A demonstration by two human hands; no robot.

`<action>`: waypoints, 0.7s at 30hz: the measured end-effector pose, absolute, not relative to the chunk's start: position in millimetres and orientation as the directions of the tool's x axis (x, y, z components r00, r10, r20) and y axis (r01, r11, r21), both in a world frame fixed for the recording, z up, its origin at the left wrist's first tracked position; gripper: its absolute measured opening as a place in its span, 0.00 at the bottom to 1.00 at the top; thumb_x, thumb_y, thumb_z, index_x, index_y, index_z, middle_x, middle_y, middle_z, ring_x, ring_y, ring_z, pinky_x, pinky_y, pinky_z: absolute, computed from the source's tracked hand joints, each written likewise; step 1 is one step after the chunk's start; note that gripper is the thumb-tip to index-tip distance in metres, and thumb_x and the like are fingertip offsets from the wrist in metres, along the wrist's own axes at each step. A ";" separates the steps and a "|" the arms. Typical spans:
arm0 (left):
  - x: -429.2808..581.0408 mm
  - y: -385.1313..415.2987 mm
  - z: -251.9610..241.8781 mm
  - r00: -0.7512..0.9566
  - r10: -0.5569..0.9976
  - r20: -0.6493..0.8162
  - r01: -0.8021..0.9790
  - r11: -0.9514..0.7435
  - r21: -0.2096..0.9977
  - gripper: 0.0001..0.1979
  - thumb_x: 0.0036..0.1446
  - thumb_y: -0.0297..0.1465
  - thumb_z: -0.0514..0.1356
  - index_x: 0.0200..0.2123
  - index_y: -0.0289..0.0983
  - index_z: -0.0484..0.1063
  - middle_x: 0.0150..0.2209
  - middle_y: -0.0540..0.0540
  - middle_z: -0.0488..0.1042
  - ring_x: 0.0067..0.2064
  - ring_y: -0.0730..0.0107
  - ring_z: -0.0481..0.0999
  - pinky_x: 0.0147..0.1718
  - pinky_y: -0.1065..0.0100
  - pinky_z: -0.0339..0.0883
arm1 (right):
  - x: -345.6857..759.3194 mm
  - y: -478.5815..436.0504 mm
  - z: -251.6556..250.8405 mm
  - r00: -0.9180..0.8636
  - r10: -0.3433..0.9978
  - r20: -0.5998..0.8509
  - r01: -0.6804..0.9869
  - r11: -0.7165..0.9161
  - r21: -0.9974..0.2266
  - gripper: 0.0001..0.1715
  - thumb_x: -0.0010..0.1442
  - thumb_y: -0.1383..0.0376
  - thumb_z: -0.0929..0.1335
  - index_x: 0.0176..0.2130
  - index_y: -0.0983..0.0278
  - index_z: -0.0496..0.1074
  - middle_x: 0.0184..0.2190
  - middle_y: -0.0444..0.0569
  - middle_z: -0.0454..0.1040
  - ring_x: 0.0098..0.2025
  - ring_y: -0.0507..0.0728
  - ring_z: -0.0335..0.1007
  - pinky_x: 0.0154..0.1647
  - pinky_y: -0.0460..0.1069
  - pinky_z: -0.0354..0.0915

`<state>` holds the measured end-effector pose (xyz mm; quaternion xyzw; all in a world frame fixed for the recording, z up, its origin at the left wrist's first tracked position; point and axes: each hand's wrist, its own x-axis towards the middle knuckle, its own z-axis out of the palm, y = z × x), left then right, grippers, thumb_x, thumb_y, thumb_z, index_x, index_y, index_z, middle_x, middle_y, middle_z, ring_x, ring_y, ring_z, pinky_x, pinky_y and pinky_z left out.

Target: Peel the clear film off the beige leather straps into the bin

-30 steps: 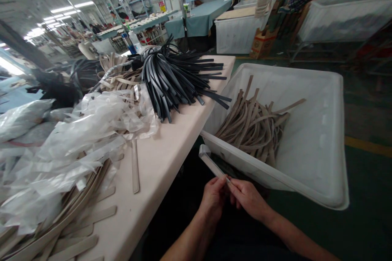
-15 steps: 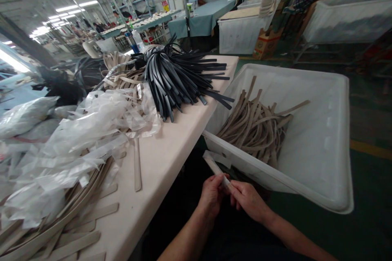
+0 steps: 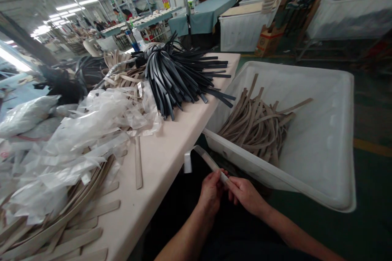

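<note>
Low in front of me, between the table and the bin, my left hand point(image 3: 212, 189) and my right hand point(image 3: 246, 196) are closed on one beige strap point(image 3: 211, 163). The fingers of both hands pinch it close together near its lower end. A clear plastic sleeve point(image 3: 188, 163) is on the strap's far end, with a loose flap bent off to the left. How far the sleeve covers the strap under my fingers is hidden. To the right, a white plastic bin point(image 3: 330, 130) holds a heap of beige straps point(image 3: 260, 126).
On the table point(image 3: 165, 151) at the left lie crumpled clear plastic sleeves point(image 3: 101, 118), beige straps point(image 3: 79, 236), a single strap point(image 3: 138, 163) and a bundle of black straps point(image 3: 171, 81). A cardboard box point(image 3: 269, 40) stands beyond the bin.
The far end of the strap has swung slightly left and up, and its plastic flap now sticks out to the left. Both hands keep their hold.
</note>
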<state>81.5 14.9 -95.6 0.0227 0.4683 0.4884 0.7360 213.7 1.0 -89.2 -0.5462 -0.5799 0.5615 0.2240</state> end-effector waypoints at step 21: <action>76.3 35.7 -100.6 0.050 0.673 -0.738 -0.771 0.496 0.400 0.05 0.57 0.28 0.64 0.31 0.34 0.80 0.34 0.43 0.82 0.37 0.68 0.80 0.36 0.70 0.70 | 314.4 -54.2 -95.4 -0.395 0.711 -0.582 0.442 -0.408 -0.799 0.34 0.62 0.37 0.62 0.31 0.65 0.69 0.26 0.49 0.74 0.27 0.56 0.70 0.29 0.48 0.63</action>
